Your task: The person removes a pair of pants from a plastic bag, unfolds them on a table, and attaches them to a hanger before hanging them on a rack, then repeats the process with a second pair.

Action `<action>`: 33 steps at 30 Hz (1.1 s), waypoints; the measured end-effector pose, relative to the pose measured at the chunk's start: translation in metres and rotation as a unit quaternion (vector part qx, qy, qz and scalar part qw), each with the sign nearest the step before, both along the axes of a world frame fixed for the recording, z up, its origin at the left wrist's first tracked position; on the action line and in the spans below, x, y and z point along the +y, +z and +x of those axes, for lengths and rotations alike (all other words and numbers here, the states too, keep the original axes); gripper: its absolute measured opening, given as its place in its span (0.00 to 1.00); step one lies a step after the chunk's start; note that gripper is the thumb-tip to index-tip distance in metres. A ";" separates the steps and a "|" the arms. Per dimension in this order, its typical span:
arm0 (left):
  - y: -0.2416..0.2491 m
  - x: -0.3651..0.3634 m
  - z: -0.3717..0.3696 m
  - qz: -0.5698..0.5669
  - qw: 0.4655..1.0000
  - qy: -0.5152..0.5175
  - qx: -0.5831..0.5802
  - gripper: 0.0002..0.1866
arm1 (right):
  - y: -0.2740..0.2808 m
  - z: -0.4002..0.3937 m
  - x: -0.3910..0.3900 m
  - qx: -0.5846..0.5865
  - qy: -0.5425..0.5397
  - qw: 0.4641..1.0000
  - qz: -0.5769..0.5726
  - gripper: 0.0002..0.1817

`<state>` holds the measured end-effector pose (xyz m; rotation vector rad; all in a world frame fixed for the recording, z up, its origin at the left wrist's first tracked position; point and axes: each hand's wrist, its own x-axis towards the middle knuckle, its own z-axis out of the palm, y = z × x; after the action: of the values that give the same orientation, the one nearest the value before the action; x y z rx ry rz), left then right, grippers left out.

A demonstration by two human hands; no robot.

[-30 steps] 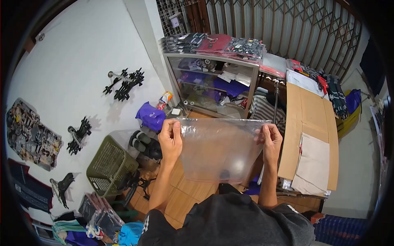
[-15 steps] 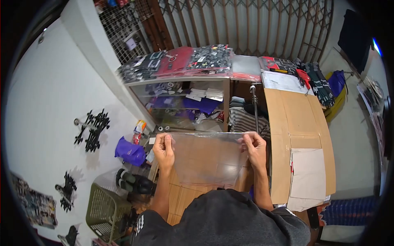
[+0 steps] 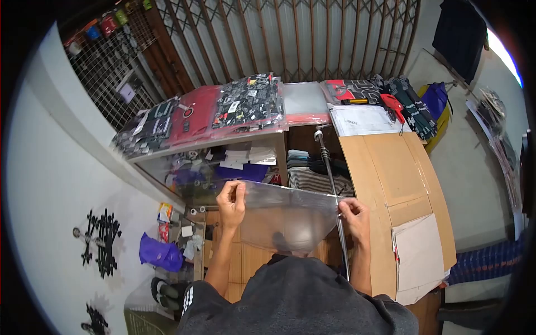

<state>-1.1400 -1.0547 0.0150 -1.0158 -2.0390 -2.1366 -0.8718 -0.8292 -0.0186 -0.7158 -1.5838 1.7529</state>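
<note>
A clear plastic bag (image 3: 285, 220) is stretched between my two hands above the floor. My left hand (image 3: 231, 205) pinches its upper left corner between thumb and fingers. The upper right corner is pinched in my right hand (image 3: 354, 215), a little lower than the left. Through the thin film the floor shows as a blurred tan patch. The bag's lower edge hangs close to my dark shirt, and nothing shows inside it.
A glass cabinet (image 3: 223, 153) stands ahead, with packed garments (image 3: 248, 103) on top. On the right is a cardboard-covered table (image 3: 391, 173) with folded paper (image 3: 419, 254) and a red tool (image 3: 393, 106). A metal pole (image 3: 329, 184) leans near my right hand. A purple bag (image 3: 160, 252) lies left.
My view has turned to the right. The bag's top edge now slopes down toward my right hand, where it was level before. Both hands keep their pinch on it.
</note>
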 end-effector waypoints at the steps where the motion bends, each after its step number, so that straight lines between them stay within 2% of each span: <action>1: 0.002 0.014 -0.012 -0.012 1.000 -0.014 0.002 0.07 | 0.004 -0.008 0.011 0.017 -0.020 1.000 0.011 0.06; 6: 0.022 0.088 -0.079 -0.051 0.991 -0.122 0.037 0.05 | 0.029 -0.051 0.066 0.035 -0.167 0.983 0.065 0.07; 8: 0.033 0.116 -0.105 -0.079 0.982 -0.146 0.094 0.05 | 0.039 -0.066 0.084 0.048 -0.223 0.969 0.091 0.08; 12: 0.052 0.174 -0.145 -0.118 0.967 -0.189 0.125 0.05 | 0.055 -0.087 0.116 0.034 -0.285 0.949 0.128 0.08; 16: 0.064 0.233 -0.181 -0.106 0.954 -0.238 0.147 0.04 | 0.065 -0.108 0.158 0.020 -0.322 0.933 0.158 0.09; 19: 0.075 0.280 -0.206 -0.085 0.946 -0.311 -0.017 0.05 | 0.071 -0.133 0.198 0.017 -0.336 0.926 0.171 0.10; 20: 0.072 0.298 -0.220 -0.083 0.938 -0.336 -0.028 0.09 | 0.072 -0.143 0.214 0.016 -0.337 0.926 0.171 0.10; 23: 0.085 0.350 -0.250 -0.136 0.926 -0.338 -0.101 0.12 | 0.072 -0.178 0.266 0.025 -0.338 0.926 0.165 0.11; 24: 0.081 0.370 -0.266 -0.132 0.927 -0.344 -0.073 0.14 | 0.072 -0.190 0.285 0.030 -0.329 0.930 0.162 0.11; 27: 0.076 0.430 -0.305 -0.107 0.928 -0.346 -0.088 0.14 | 0.064 -0.229 0.346 0.038 -0.300 0.940 0.156 0.12; 30: 0.063 0.492 -0.347 -0.112 0.928 -0.327 -0.140 0.13 | 0.054 -0.273 0.407 0.061 -0.293 0.942 0.151 0.12; 33: 0.045 0.542 -0.392 -0.131 0.928 -0.295 -0.187 0.12 | 0.039 -0.321 0.453 0.104 -0.302 0.938 0.133 0.17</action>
<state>-1.5318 -0.5125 0.0598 -1.5249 -2.4945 -2.5412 -1.1929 -0.3765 0.0209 -0.7519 -1.2468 1.1021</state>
